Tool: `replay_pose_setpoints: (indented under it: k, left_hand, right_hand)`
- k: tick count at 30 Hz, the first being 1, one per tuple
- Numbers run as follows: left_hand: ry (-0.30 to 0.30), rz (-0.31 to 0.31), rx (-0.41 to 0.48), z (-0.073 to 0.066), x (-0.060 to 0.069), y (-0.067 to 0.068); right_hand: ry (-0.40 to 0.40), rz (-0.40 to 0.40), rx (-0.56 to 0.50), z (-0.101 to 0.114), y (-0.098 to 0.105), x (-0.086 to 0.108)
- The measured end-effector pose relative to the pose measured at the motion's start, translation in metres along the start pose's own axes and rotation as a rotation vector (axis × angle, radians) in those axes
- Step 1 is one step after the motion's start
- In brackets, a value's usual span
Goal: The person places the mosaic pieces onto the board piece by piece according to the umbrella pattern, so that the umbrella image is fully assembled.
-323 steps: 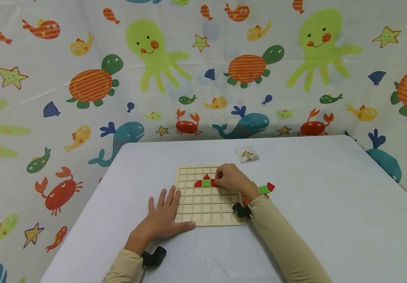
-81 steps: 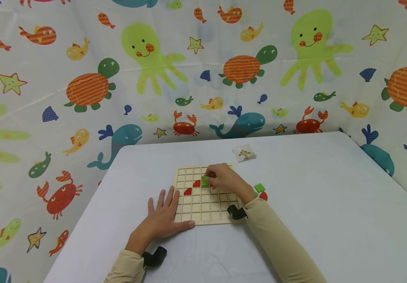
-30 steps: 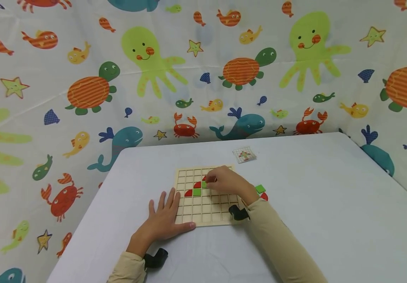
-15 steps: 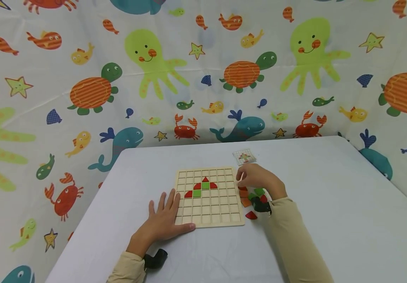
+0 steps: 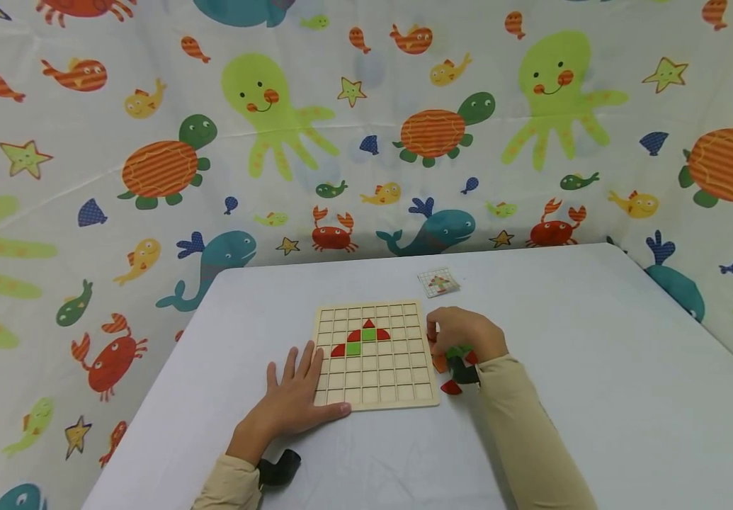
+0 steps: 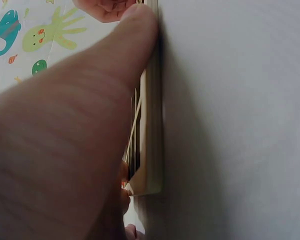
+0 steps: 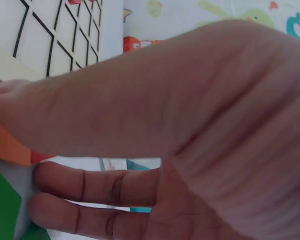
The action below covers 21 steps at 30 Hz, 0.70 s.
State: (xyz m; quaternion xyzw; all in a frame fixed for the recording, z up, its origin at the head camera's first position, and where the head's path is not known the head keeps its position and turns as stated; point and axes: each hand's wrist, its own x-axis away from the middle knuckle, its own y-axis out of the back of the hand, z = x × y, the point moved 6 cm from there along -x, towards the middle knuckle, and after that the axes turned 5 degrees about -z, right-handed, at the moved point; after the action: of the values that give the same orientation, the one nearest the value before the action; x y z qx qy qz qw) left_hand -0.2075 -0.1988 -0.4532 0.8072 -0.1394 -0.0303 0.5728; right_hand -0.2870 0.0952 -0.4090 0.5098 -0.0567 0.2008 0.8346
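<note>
A pale wooden grid board (image 5: 391, 386) lies on the table. Set in its cells are a red triangle (image 5: 369, 324), three red quarter-round pieces, one being the lower-left one (image 5: 338, 350), and two green squares, an upper (image 5: 369, 335) and a lower (image 5: 353, 348). My left hand (image 5: 292, 400) lies flat, fingers spread, at the board's left edge, its thumb on the near edge. Right of the board, my right hand (image 5: 468, 331) bends over loose pieces, partly hiding them. In the right wrist view its thumb touches an orange piece (image 7: 7, 142); no held piece shows.
A small pattern card (image 5: 439, 282) lies beyond the board's far right corner. Loose orange (image 5: 439, 364) and green (image 5: 458, 350) pieces sit beside the board, and a red quarter-round (image 5: 451, 387) lies nearer. A printed sea-animal cloth hangs behind the table.
A red quarter-round and a green square have joined the board's pieces, one row lower. My right hand has moved right, off the board to the loose pieces. My left hand has stayed put.
</note>
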Motion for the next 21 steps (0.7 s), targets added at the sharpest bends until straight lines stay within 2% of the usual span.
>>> replay_pose_setpoints:
  k: [12, 21]
  left_hand:
    - [0.0, 0.001, 0.01, 0.001, -0.001, 0.0]
    - [-0.001, -0.002, 0.019, 0.002, -0.002, 0.002]
  right_hand:
    - [-0.046, -0.024, 0.108, 0.013, -0.003, 0.0]
    - [-0.075, -0.036, 0.097, 0.011, -0.001, -0.002]
